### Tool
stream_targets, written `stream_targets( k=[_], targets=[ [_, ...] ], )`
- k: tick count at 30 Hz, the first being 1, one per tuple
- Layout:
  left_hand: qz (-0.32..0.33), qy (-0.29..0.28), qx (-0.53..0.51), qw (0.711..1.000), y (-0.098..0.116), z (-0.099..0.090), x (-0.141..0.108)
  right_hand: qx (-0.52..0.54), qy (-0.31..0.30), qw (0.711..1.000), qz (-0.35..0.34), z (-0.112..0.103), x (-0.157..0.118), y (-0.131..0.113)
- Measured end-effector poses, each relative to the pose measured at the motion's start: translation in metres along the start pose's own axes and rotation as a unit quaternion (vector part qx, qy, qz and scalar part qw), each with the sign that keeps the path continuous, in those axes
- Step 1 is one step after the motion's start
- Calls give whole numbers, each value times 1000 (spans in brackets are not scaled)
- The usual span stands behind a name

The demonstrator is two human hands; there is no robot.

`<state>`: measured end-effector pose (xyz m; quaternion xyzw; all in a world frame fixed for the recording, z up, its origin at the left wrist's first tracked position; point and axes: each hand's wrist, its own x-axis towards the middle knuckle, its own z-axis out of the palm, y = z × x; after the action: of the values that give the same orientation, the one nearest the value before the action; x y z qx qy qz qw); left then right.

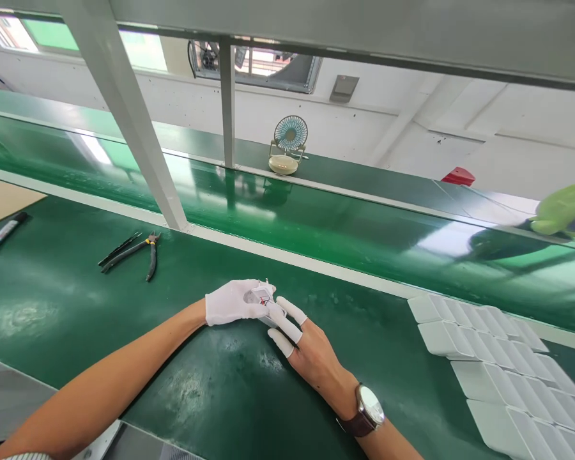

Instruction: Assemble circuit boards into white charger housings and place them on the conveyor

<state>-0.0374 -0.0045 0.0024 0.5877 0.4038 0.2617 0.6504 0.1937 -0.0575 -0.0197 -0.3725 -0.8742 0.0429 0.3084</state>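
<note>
My left hand [234, 303], in a white glove, is closed around a small white plastic housing [264, 295] just above the green bench. Its open side shows red and dark wires, and two small prongs stick up at its far end. My right hand [309, 345] wears white finger cots on its fingertips and has a watch at the wrist. Its fingers grip the housing's near right side, with one fingertip close to the wires. Small parts inside the housing are partly hidden by the fingers.
Rows of white plastic casings [498, 364] lie at right. Cutting pliers [148, 246], tweezers [119, 249] and a marker [4, 231] rest at left. A grey post [129, 108] rises from the bench. Beyond the green channel stands a small fan [290, 144]. A green chair-like shape [563, 207] is at far right.
</note>
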Motion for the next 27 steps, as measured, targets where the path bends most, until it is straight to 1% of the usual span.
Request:
stream_targets(
  k=[2, 4, 6, 8, 12, 13, 14, 16, 18, 21, 23, 25, 27],
  targets=[
    [19, -5, 8, 1000, 4, 1, 0, 4, -3, 1000, -13, 2, 2, -1],
    [40, -14, -6, 999, 7, 0, 0, 5, -2, 1000, -18, 1, 5, -2],
    [47, -8, -26, 999, 8, -1, 0, -2, 1, 1000, -15, -3, 9, -4],
    [59, 0, -45, 997, 5, -4, 1, -9, 15, 1000, -8, -9, 12, -6],
    [119, 3, -81, 990, -5, -10, 3, 15, 74, 997, 2, -16, 14, -5],
    [124, 6, -78, 989, -6, -9, 3, 28, 70, 997, 1, -16, 13, -4],
    [126, 7, -71, 989, -7, -8, 4, 39, 53, 998, -2, -14, 12, -3],
    [119, 0, -51, 992, -8, -4, 6, 54, 2, 999, -4, -11, 10, 0],
    [96, 0, -37, 995, -7, 1, 8, 61, -26, 998, 2, -7, 8, 1],
    [57, 24, -43, 997, -6, 6, 9, 59, 0, 998, 12, -3, 6, 0],
    [58, 33, -50, 996, -5, 7, 8, 49, 13, 999, 19, -1, 3, 0],
    [66, 27, -49, 996, -5, 6, 5, 49, 23, 998, 43, 0, 1, -1],
    [56, 11, -49, 997, -5, 5, 4, 62, 40, 995, 72, 1, -2, -1]
  ],
)
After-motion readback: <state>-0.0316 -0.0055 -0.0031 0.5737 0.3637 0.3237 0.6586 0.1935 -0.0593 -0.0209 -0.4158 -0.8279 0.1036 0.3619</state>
